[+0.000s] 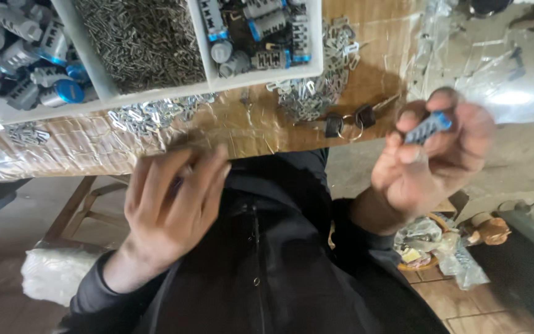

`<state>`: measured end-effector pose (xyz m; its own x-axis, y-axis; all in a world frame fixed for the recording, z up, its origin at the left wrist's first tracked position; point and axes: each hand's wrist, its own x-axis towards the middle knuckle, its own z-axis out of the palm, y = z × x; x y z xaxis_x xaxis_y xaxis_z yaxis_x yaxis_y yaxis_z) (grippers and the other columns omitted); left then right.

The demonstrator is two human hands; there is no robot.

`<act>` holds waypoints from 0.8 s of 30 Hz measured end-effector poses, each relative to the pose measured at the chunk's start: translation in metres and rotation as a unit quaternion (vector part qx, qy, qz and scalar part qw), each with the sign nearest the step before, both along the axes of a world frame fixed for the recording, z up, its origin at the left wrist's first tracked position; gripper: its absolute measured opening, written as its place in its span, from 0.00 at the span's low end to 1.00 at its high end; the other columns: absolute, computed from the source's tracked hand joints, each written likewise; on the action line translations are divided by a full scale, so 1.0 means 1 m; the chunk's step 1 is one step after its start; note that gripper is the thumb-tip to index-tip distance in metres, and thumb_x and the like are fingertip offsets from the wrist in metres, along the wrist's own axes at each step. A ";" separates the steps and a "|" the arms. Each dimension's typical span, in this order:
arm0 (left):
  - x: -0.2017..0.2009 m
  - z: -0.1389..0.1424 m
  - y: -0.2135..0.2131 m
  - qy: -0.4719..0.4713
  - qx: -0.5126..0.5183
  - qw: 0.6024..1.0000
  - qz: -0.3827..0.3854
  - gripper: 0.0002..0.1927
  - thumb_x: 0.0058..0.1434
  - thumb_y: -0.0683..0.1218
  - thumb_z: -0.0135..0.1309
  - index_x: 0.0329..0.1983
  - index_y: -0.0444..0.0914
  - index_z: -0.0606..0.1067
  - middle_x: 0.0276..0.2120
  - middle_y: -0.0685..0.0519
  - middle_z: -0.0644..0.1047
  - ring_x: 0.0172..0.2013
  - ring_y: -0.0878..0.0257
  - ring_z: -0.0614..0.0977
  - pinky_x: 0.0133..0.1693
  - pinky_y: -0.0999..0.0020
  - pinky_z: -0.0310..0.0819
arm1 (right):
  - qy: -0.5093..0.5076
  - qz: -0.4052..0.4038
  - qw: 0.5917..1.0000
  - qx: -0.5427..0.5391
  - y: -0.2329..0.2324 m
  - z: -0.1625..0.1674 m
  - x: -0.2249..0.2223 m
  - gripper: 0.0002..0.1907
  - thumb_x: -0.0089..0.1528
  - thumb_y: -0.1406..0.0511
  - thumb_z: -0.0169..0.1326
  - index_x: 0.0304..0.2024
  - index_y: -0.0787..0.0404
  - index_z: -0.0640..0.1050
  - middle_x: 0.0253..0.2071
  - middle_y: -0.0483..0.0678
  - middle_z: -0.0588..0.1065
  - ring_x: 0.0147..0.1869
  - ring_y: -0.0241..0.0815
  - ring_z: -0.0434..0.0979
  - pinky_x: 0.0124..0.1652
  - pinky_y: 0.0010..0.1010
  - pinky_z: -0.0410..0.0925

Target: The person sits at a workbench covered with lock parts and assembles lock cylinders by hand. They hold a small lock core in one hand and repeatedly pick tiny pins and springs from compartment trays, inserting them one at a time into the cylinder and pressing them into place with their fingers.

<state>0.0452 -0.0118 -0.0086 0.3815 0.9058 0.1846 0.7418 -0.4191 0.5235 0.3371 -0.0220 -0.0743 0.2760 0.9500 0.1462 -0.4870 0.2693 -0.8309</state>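
My right hand (pixel 431 158) is raised at the table's near edge, its fingers closed around a small grey lock cylinder with a blue end (pixel 428 127). My left hand (pixel 171 198) hovers lower, over my lap, blurred by motion. Its fingers are curled and something small and dark shows between them; I cannot tell what it is. A white divided tray (pixel 208 79) sits on the wooden table (pixel 251 133), with small metal pins (pixel 140 37) in its middle compartment and grey-and-blue cylinders (pixel 261 31) in the right one.
More grey cylinders (pixel 26 55) fill the tray's left compartment. Flat metal plates (pixel 313 93) lie loose on the table beside a key ring with dark-headed keys (pixel 347 124). Clear plastic sheeting (pixel 483 62) covers the right side. A stool frame (pixel 84 207) and bags (pixel 434 244) are on the floor.
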 end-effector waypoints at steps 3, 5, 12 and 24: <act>-0.007 -0.014 -0.017 0.010 -0.034 0.999 -0.010 0.13 0.64 0.37 0.70 0.50 0.39 0.83 0.42 0.52 0.75 0.36 0.57 0.76 0.37 0.60 0.72 | 0.017 0.057 0.998 -0.005 -0.002 0.011 -0.006 0.27 0.55 0.83 0.59 0.57 0.67 0.76 0.56 0.59 0.74 0.55 0.48 0.83 0.49 0.24 0.81; -0.013 -0.020 -0.025 -0.020 -0.010 1.000 -0.015 0.15 0.65 0.35 0.68 0.53 0.38 0.82 0.44 0.50 0.74 0.39 0.57 0.77 0.40 0.60 0.72 | 0.015 0.102 0.995 -0.011 -0.012 0.019 -0.018 0.26 0.55 0.81 0.61 0.57 0.67 0.76 0.57 0.58 0.74 0.56 0.47 0.82 0.50 0.25 0.81; -0.037 0.003 -0.015 0.080 -0.016 0.996 0.029 0.11 0.59 0.40 0.66 0.44 0.41 0.82 0.41 0.53 0.76 0.37 0.57 0.78 0.35 0.61 0.72 | -0.021 0.203 0.974 -0.093 -0.033 0.021 -0.074 0.24 0.59 0.75 0.69 0.56 0.65 0.78 0.52 0.56 0.75 0.47 0.42 0.84 0.44 0.29 0.83; -0.053 -0.001 0.003 -0.060 -0.095 0.993 -0.026 0.21 0.66 0.45 0.60 0.61 0.37 0.76 0.43 0.52 0.76 0.42 0.58 0.80 0.42 0.64 0.78 | -0.079 0.237 0.967 -0.041 -0.027 0.030 -0.106 0.19 0.57 0.74 0.69 0.49 0.67 0.78 0.50 0.55 0.74 0.42 0.42 0.84 0.38 0.28 0.84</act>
